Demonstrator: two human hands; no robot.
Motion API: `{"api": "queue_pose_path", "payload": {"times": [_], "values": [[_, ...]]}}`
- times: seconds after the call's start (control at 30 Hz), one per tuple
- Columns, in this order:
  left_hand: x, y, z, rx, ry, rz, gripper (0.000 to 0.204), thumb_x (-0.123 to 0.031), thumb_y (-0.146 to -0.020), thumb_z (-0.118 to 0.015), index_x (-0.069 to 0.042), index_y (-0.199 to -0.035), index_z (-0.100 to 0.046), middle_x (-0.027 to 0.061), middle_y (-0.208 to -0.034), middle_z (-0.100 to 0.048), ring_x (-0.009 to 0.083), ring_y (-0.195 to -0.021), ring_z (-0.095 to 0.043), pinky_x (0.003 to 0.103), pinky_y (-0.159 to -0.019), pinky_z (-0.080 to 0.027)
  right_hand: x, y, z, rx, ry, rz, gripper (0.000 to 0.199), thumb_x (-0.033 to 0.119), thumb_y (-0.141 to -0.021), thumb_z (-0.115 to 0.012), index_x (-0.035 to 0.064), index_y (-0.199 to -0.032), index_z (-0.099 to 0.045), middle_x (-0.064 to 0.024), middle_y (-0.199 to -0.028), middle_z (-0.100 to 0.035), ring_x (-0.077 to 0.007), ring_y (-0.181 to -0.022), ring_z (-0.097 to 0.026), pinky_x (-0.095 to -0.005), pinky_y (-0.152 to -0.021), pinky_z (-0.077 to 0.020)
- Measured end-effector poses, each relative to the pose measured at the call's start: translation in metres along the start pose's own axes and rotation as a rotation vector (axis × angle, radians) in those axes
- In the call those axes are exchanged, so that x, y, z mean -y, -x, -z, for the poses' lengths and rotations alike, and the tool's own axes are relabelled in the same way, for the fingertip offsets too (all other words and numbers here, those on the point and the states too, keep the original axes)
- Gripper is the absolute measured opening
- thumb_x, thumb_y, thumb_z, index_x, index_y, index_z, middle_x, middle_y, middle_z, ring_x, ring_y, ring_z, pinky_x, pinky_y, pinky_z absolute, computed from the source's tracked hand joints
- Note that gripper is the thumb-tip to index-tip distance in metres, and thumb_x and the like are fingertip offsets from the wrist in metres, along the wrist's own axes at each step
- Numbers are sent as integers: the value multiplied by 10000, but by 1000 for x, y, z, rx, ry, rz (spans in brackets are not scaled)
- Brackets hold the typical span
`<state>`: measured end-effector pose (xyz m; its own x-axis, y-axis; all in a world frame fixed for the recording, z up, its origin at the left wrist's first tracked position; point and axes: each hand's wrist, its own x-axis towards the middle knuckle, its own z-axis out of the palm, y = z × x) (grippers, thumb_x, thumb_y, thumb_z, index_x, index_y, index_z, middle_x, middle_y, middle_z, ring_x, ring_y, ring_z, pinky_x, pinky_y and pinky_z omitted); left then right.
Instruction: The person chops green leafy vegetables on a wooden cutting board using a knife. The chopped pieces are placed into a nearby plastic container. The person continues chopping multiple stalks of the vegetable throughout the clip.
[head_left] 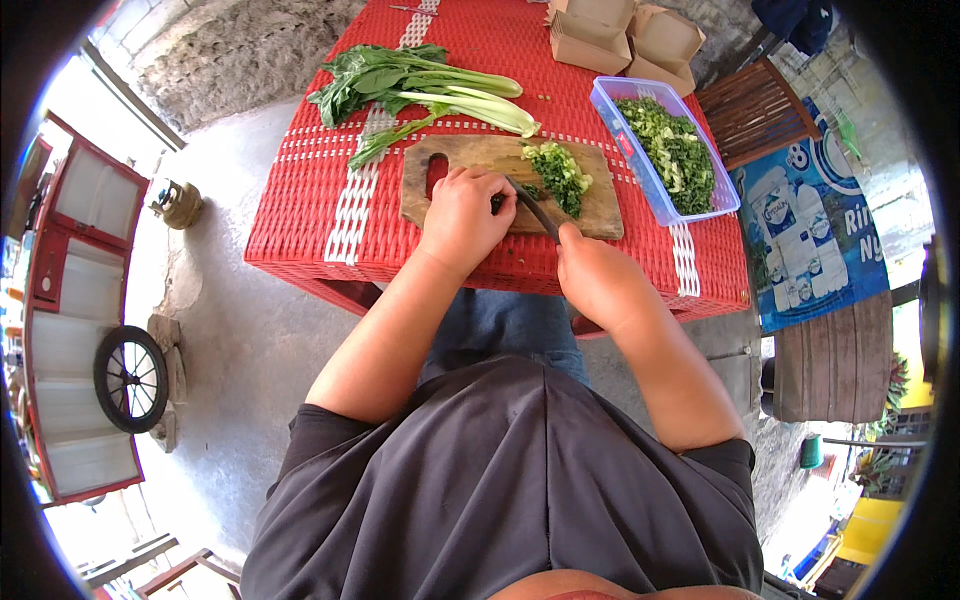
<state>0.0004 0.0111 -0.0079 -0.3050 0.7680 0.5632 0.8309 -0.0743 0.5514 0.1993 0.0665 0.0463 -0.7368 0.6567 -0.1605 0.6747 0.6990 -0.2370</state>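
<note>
My right hand (600, 270) grips the handle of a knife (538, 210) at the near edge of a wooden cutting board (598, 210). Its dark blade slants up and left to the fingers of my left hand (465, 215). Those fingers are curled and closed, pressed to the board; a dark bit shows beneath them, mostly hidden. Right of the blade lies a pile of chopped greens (562, 178). Beyond the board rest whole leafy greens with pale stalks (470, 100). A clear plastic container (627, 148) at the right holds more chopped greens.
Everything stands on a red woven table (290, 220) with white bands. Open cardboard boxes (590, 40) sit at its far right. A wooden chair (760, 110) adjoins the right side. On the floor at left are a gas cylinder (178, 204) and a spoked wheel (131, 379).
</note>
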Motion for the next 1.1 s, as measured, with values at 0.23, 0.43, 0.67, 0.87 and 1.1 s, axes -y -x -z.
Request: {"api": "queue_pose_path", "payload": {"times": [0.23,0.43,0.67,0.87,1.1], "values": [[0,1,1,-12,-3,-16,97,-113,-786,-755,-60,-867,-744,139,-904,-714,357,-922,-671,444,-902,-522,-9,24,6,22,-3,13,215,194,-1031,-472,-12,-1067,-521,-267,-815,-684,-476,-802,-679,-589,-720,-521],[2,1,0,-14,13,-9,98,-104,-793,-748,-54,-877,-741,138,-907,-723,358,-939,-675,445,-905,-521,-12,33,9,-27,-61,37,216,210,-1046,-478,-5,-1053,-498,-275,-811,-660,-489,-785,-650,-603,-689,-479],[1,1,-2,-17,10,-4,90,-108,-792,-746,-52,-860,-731,124,-896,-725,354,-934,-676,448,-899,-517,-3,26,6,-11,16,13,204,190,-1033,-468,-6,-1061,-519,-259,-808,-689,-463,-790,-688,-580,-702,-527],[2,1,-2,-3,-8,-10,95,-114,-781,-748,-50,-847,-722,120,-886,-715,349,-929,-672,444,-895,-516,1,4,-3,-8,5,-14,194,182,-1026,-475,-6,-1053,-516,-278,-806,-676,-487,-799,-670,-598,-709,-509],[1,1,0,-6,-9,-3,93,-116,-778,-748,-54,-841,-720,121,-879,-711,346,-928,-671,441,-895,-516,-3,13,2,13,16,7,192,173,-1017,-471,-7,-1053,-528,-260,-816,-692,-470,-806,-688,-585,-724,-528]]}}
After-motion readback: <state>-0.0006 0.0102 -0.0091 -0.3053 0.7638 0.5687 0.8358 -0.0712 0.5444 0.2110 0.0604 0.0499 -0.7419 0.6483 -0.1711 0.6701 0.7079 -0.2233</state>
